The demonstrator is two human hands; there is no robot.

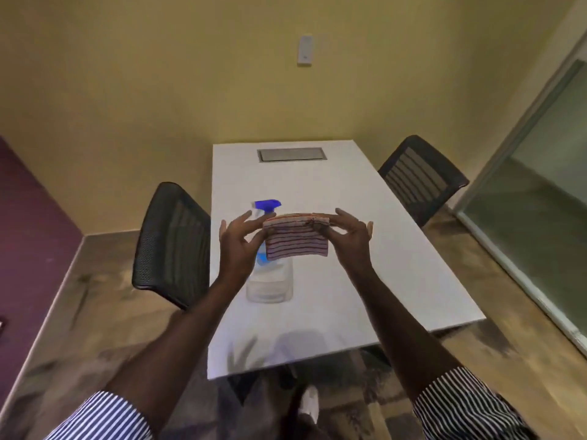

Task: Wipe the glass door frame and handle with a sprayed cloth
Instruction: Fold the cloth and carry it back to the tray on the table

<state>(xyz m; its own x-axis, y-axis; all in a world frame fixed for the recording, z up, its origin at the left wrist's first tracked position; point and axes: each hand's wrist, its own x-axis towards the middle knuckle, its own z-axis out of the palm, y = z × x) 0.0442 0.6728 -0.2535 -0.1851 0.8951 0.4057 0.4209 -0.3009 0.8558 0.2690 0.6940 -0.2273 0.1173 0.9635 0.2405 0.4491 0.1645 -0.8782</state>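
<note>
A folded cloth [297, 241], pink with dark stripes, hangs in the air above the white table [365, 265]. My right hand [349, 233] pinches its upper right edge. At the cloth's left edge is my left hand [236, 239], fingers spread, thumb and fingertips touching the fabric. Behind and below the cloth stands a clear spray bottle [269, 281] with a blue trigger head, partly hidden by my left hand and the cloth. The glass door [540, 192] with its pale frame is at the far right; no handle shows.
Two black mesh chairs flank the table, one on the left [171, 246] and one at the back right [419, 176]. A grey cable hatch [291, 154] is set into the table's far end. A small white wall unit [305, 49] hangs on the yellow wall.
</note>
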